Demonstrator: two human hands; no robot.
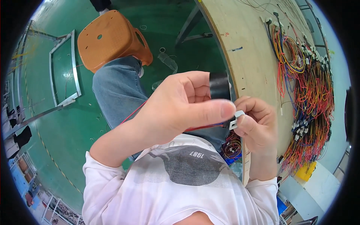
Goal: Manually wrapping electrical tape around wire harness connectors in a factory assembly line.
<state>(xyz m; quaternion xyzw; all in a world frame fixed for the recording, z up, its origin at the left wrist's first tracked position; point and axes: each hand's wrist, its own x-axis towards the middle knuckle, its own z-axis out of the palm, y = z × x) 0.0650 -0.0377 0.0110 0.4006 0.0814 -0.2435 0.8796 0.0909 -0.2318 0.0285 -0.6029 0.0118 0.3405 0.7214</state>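
Head view: a white, slotted connector housing [236,121] is pinched by the right hand [260,126], five o'clock from the glossy black tape roll [220,87] clasped by the left hand [179,105].

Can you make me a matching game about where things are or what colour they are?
Things:
1. stool
2. black roll
3. white connector nearest the person's body
4. big wire bundle

Places or colours:
A. pinched at the fingertips of the right hand
B. lying on the wooden table
C. orange
D. against the curled fingers of the left hand

Right pairs: 1-C, 2-D, 3-A, 4-B
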